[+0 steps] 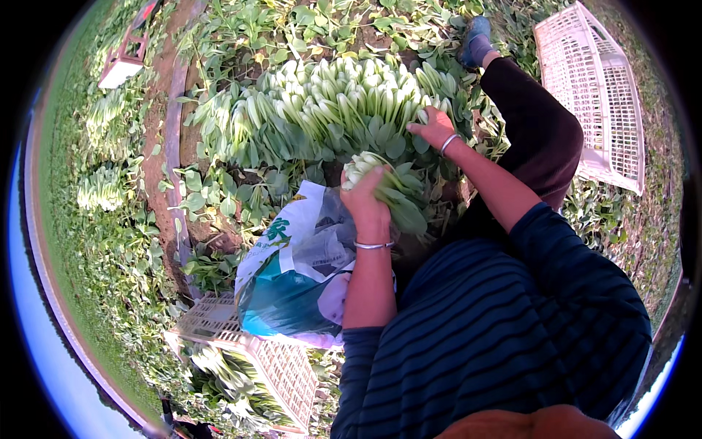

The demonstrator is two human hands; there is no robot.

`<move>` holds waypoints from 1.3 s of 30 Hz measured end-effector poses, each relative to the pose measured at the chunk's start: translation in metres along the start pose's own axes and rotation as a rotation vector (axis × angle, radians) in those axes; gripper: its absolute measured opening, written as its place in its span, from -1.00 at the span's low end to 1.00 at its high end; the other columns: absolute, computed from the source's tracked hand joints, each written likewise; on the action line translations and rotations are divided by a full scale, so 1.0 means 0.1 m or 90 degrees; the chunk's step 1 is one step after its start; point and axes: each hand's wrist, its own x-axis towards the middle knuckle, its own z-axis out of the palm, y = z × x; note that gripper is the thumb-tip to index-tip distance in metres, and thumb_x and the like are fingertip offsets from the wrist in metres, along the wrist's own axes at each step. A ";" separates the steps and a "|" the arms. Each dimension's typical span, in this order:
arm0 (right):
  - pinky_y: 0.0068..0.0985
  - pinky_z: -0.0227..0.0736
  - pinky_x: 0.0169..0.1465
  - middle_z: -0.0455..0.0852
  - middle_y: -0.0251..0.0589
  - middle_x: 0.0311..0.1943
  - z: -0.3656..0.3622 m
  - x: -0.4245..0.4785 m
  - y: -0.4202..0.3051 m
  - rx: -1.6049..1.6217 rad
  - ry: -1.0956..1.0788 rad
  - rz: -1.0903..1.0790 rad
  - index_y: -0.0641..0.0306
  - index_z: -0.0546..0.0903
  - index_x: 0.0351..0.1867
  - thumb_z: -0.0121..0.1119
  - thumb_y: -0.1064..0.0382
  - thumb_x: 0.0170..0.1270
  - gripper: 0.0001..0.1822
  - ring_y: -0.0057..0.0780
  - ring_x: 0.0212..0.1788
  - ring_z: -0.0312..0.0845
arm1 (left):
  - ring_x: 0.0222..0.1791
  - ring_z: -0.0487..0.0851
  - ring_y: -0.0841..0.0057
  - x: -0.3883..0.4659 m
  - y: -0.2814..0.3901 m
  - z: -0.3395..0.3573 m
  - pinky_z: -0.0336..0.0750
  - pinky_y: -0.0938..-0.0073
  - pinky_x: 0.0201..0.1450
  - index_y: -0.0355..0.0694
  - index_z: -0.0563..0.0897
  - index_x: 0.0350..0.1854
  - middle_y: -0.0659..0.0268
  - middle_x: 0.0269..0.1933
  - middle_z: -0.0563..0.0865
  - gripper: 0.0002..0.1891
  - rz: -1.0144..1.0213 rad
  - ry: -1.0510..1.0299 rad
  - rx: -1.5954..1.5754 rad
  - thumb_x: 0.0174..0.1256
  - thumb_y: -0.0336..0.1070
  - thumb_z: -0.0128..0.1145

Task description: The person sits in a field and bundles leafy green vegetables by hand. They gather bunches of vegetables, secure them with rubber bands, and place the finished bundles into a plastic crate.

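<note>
My left hand (366,197) is wrapped around a bunch of leafy greens, likely bok choy (403,192), pale stem ends up and leaves hanging to the right. At the right end of a long row of the same greens (329,104), my right hand (436,129) grips a pale stem end between thumb and fingers. The row lies on the ground with its stems pointing away from me and its leaves towards me. Just left of my left forearm is a printed plastic bag (290,307) that bears writing; its contents are hidden.
A white slatted crate (592,99) lies at the far right beyond my bent leg (537,126). Another crate (282,365), lower left, holds greens. A dirt furrow with a dark strip (175,115) runs along the left; past it are cut bunches (101,189) and a further crate (122,63).
</note>
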 end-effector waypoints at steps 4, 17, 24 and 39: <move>-0.21 0.47 0.04 0.69 0.11 -0.14 0.24 -0.09 0.16 -0.027 0.011 0.037 0.24 0.59 -0.01 0.35 -0.07 -0.01 -0.43 0.03 -0.03 0.60 | -0.29 0.69 0.27 0.00 -0.03 -0.08 0.60 0.31 -0.12 -0.34 0.52 -0.11 0.14 -0.24 0.66 -0.69 0.012 -0.005 0.012 0.04 -0.63 0.15; -0.45 0.50 -0.18 0.70 -0.16 -0.38 -0.29 -0.48 -0.30 0.223 -0.099 -0.093 0.29 0.67 -0.36 0.36 0.18 -0.03 -0.75 -0.39 -0.35 0.61 | -0.20 0.69 0.32 0.02 -0.07 -0.08 0.62 0.32 -0.05 -0.35 0.50 -0.04 0.18 -0.14 0.65 -0.58 0.024 -0.046 0.094 -0.02 -0.67 0.22; -0.63 0.40 -0.04 0.63 -0.35 -0.20 -0.55 -0.76 -0.90 0.434 -0.260 -0.310 0.30 0.55 -0.21 0.21 0.37 0.23 -0.86 -0.69 -0.16 0.44 | -0.05 0.63 0.41 -0.15 0.15 0.06 0.55 0.38 0.07 -0.34 0.49 0.05 0.23 -0.04 0.62 -0.49 0.062 -0.120 0.114 -0.05 -0.68 0.23; -0.61 0.48 -0.14 0.64 -0.26 -0.26 -0.78 -0.99 -1.14 0.731 -0.256 -0.325 0.32 0.50 0.00 0.11 0.30 0.42 -0.79 -0.61 -0.29 0.55 | -0.12 0.65 0.37 -0.83 0.55 0.39 0.56 0.40 -0.01 -0.42 0.40 0.23 0.18 -0.03 0.62 -0.32 0.139 -0.237 0.091 -0.10 -0.63 0.24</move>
